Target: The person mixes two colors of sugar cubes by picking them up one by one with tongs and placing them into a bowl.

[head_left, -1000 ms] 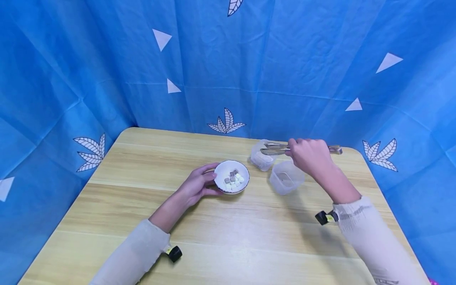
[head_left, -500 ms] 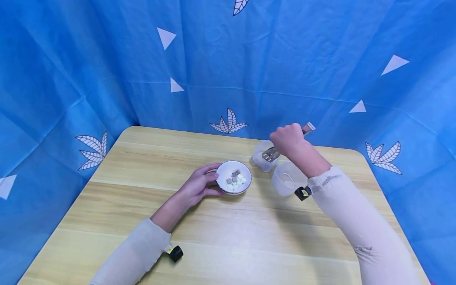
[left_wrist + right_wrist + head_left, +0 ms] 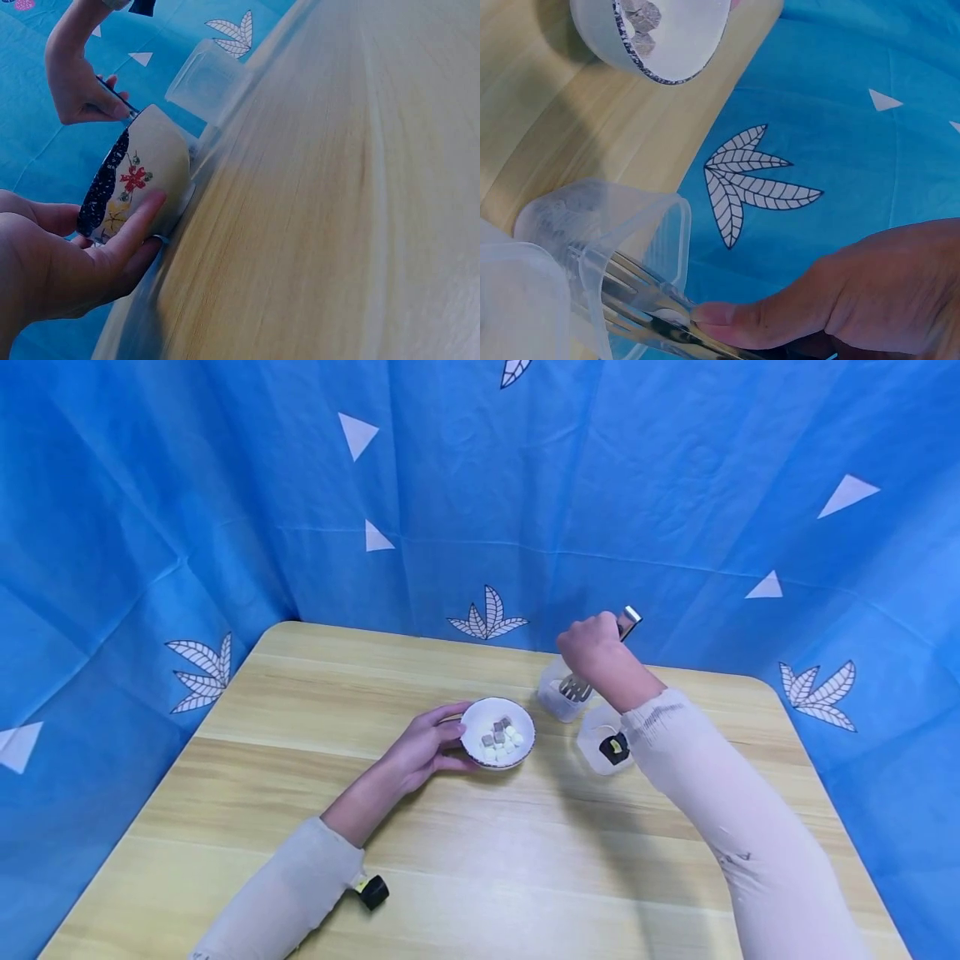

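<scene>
In the head view my left hand grips the left side of a small white bowl with a dark speckled rim. Several white and grey-brown cubes lie inside it. The left wrist view shows red and yellow flowers on the bowl's outer wall, with thumb and fingers around it. My right hand holds metal tongs with fork-like ends, tilted down. Their tines reach inside the rear clear plastic container, which stands right of the bowl. The container's bottom is partly hidden.
A second clear plastic container stands just in front of the first, partly covered by the right sleeve and wrist camera. The wooden table ends at the back against a blue curtain.
The right hand has moved left and back, turning the tongs from nearly level to steeply downward, with their ends now in the rear container. The left hand keeps holding the bowl.
</scene>
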Available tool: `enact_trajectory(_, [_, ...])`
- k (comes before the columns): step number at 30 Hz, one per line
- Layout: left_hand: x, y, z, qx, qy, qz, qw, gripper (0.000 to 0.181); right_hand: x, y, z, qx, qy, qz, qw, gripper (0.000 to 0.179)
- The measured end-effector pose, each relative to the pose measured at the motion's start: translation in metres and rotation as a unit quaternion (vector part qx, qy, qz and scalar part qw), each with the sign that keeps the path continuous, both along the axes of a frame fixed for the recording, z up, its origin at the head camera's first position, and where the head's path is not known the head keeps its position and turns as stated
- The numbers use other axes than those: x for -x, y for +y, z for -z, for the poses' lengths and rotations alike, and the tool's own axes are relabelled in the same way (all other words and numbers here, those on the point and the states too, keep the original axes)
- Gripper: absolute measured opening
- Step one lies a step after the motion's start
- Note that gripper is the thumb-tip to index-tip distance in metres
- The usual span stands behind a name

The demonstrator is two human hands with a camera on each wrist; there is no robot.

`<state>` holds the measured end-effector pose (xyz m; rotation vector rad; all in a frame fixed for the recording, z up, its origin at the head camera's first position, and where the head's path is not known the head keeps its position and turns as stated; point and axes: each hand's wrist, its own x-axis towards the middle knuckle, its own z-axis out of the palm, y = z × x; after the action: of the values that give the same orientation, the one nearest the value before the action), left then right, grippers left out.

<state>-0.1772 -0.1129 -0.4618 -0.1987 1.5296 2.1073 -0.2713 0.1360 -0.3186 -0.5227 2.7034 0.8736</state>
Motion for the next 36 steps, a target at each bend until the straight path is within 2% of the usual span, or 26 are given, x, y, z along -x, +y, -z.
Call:
enact_trajectory(7, [0.000, 0.001, -0.002, 0.001, 0.005, 0.004, 1.0000, 0.052, 0.003, 0.002, -0.004, 0.005, -0.013, 0.019, 0.9997, 0.012])
enact_trajectory(16, [-0.001, 0.003, -0.002, 0.003, 0.005, 0.006, 1.0000, 0.050, 0.005, 0.006, 0.003, 0.016, -0.046, 0.030, 0.9984, 0.008])
enact_trajectory(22, [-0.001, 0.004, -0.003, 0.006, 0.004, 0.005, 1.0000, 0.049, 0.004, 0.008, 0.006, 0.007, -0.044, 0.021, 0.9988, 0.003])
enact_trajectory(31, [-0.001, 0.003, -0.003, 0.008, -0.001, 0.006, 1.0000, 0.050, -0.004, 0.008, 0.008, 0.032, -0.048, 0.027, 0.9980, 0.006])
enact_trajectory(36, [-0.001, 0.002, -0.002, 0.008, 0.002, 0.002, 1.0000, 0.050, -0.009, 0.008, 0.011, 0.037, -0.031, 0.017, 0.9987, 0.004])
